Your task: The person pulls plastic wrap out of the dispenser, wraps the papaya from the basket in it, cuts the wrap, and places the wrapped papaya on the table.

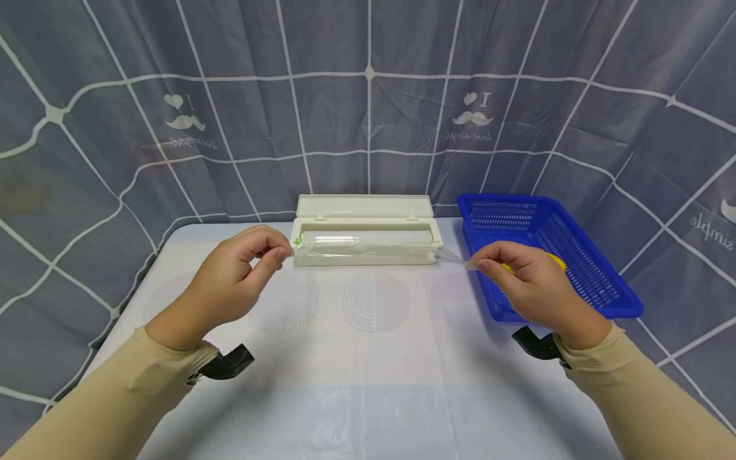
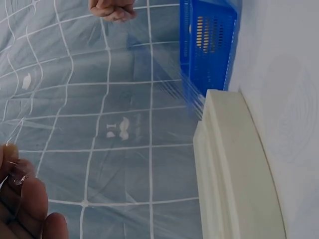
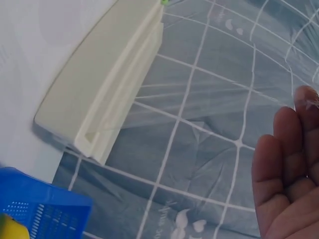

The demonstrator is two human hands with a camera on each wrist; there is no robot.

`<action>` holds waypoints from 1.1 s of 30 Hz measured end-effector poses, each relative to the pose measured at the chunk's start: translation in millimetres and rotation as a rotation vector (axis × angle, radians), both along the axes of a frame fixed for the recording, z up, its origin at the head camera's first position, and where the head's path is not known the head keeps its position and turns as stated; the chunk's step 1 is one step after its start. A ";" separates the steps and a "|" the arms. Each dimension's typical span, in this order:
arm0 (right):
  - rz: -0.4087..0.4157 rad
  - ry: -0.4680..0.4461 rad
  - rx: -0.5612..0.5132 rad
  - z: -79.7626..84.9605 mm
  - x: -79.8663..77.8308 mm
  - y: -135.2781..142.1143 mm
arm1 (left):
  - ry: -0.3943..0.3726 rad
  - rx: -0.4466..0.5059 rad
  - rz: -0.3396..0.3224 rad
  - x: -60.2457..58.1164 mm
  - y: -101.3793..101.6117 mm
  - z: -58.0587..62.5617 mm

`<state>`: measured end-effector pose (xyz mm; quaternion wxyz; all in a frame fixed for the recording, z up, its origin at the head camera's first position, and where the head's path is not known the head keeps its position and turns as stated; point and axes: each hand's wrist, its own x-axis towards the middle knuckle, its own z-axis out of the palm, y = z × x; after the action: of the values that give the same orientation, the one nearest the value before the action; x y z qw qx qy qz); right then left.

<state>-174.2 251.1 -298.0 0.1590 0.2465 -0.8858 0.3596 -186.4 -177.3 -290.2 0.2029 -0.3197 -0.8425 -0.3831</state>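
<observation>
A sheet of clear cling film (image 1: 374,253) stretches between my hands, in front of a white film dispenser box (image 1: 368,225) whose lid (image 1: 365,206) stands raised at the back. My left hand (image 1: 230,275) pinches one corner of the film between thumb and forefinger, left of the box. On the other side, my right hand (image 1: 531,284) pinches the opposite corner, which is gathered into creases, and overlaps the blue basket in the head view. Both wrist views show the film rising from the box (image 2: 244,159) toward the fingers (image 3: 269,174).
A blue plastic basket (image 1: 598,271) stands right of the box, with a yellow object (image 1: 558,260) in it, partly behind my right hand. A white patterned cloth (image 1: 368,358) covers the table. Grey checked curtain (image 1: 328,115) hangs behind and at both sides.
</observation>
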 end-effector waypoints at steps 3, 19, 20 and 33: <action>0.053 -0.011 -0.018 -0.8 0.1 1.8 | -0.019 -0.003 -0.013 0.8 -1.0 -1.3; 0.256 -0.385 0.210 -50.6 1.2 8.2 | -0.294 -0.310 -0.309 7.4 -14.7 -60.4; 0.258 -0.395 0.227 -56.3 1.0 8.2 | -0.300 -0.338 -0.305 8.1 -13.7 -66.0; 0.294 -0.383 0.417 -96.5 5.9 -2.6 | -0.384 -0.502 -0.238 14.8 -8.8 -119.3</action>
<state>-168.3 248.5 -394.5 -0.1181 0.3271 -0.9091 0.2294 -171.6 -186.1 -409.6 -0.0906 -0.3778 -0.8902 -0.2379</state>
